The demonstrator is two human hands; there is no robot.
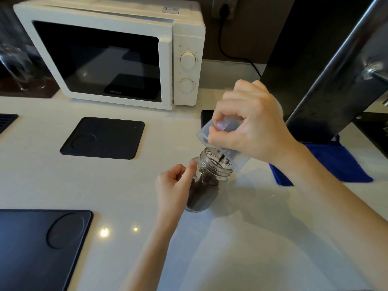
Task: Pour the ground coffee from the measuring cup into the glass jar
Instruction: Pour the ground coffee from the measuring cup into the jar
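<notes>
A small glass jar [210, 181] stands upright on the white counter, its lower part dark with ground coffee. My left hand [175, 185] grips the jar's left side. My right hand [249, 122] holds a clear plastic measuring cup [228, 156] tipped steeply mouth-down, its rim over the jar's open mouth. A thin dark trickle of coffee and some grains cling at the cup's lip just above the opening. Most of the cup's body is hidden behind my right fingers.
A white microwave [109, 53] stands at the back with its black power cord [228, 55] behind. A black square mat [102, 137] lies left of the jar, a larger dark tray [39, 248] at front left. A blue cloth [327, 164] lies right, below a slanted dark metal panel [327, 70].
</notes>
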